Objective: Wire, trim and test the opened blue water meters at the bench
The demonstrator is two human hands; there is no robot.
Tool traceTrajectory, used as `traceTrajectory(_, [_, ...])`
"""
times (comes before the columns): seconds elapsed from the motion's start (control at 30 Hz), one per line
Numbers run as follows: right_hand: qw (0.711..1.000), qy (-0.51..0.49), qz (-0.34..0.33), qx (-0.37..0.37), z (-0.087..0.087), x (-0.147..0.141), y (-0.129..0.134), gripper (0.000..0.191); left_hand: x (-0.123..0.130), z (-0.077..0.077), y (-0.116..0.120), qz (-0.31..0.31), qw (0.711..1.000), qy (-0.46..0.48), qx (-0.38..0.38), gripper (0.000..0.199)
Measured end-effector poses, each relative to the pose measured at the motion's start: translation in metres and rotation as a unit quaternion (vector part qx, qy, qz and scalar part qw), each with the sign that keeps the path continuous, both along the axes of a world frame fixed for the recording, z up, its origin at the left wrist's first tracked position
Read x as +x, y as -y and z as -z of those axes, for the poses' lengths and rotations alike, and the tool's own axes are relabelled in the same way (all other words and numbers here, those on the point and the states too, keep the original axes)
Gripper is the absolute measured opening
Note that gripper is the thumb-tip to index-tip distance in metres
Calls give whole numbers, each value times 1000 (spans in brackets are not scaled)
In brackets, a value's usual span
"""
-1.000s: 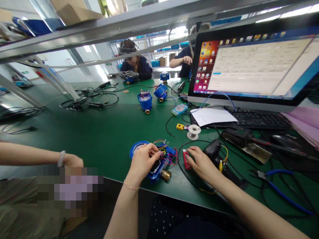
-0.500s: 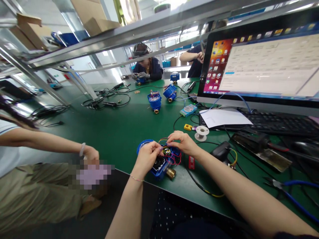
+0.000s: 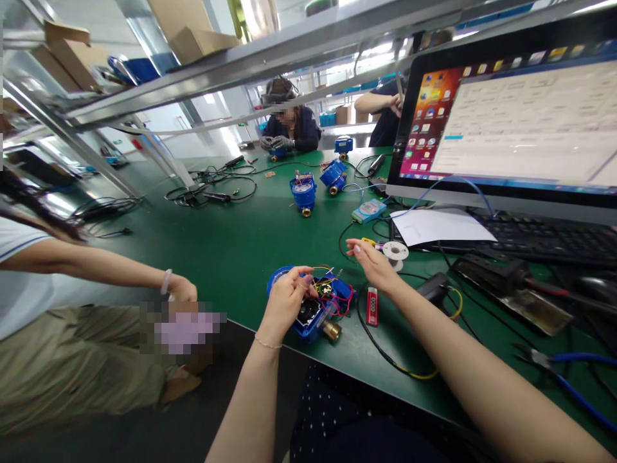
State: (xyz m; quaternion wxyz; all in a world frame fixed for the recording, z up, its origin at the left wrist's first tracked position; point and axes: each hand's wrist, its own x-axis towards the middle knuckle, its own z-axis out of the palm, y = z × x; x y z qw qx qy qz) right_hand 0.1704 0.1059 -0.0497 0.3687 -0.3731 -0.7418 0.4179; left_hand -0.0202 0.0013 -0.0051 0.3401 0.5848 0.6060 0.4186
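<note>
Blue plastic meter [image 3: 306,332] with round brass fitting [image 3: 332,332], at green tabletop's [image 3: 216,257] near edge: opened already, not closed, with thin coloured wires [image 3: 349,306] loose. Over it, bent left hand [image 3: 286,299], hold unclear; beside white plastic spool [image 3: 396,249], outstretched right hand [image 3: 378,269], seemingly empty.

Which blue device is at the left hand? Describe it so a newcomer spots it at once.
From the monitor, come left across the green table to its near edge. By the left hand sits the blue device, red wires looping out; other blue devices stand farther back.
</note>
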Motion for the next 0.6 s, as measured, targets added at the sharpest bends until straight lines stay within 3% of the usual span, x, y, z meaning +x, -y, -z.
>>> traceTrajectory(0.1, [996, 27, -41, -72, 19, 13, 4, 51, -1, 5, 5, -21, 998, 42, 40, 39])
traceTrajectory(0.17, [988, 45, -103, -108, 25, 16, 9, 74, -2, 6, 7, -43, 996, 55, 62, 37])
traceTrajectory(0.27, [966, 101, -187, -148, 21, 12, 11, 104, -1, 8, 10, -74, 992, 58, 82, 34])
traceTrajectory(0.33, [949, 162, -221, -159, 13, 5, 4, 113, -1, 10, 12, -95, 989, 62, 98, 32])
traceTrajectory(0.4, [936, 198, -257, -138, 5, 0, -5, 110, -2, 13, 15, -121, 984, 51, 123, 29])
traceTrajectory(0.5, [927, 199, -305, -87, -4, -2, -16, 92, -6, 22, 20, -155, 974, -36, 159, 24])
traceTrajectory(0.6, [923, 214, -298, -112, -12, 5, -18, 71, -12, 34, 25, -158, 963, -106, 190, 21])
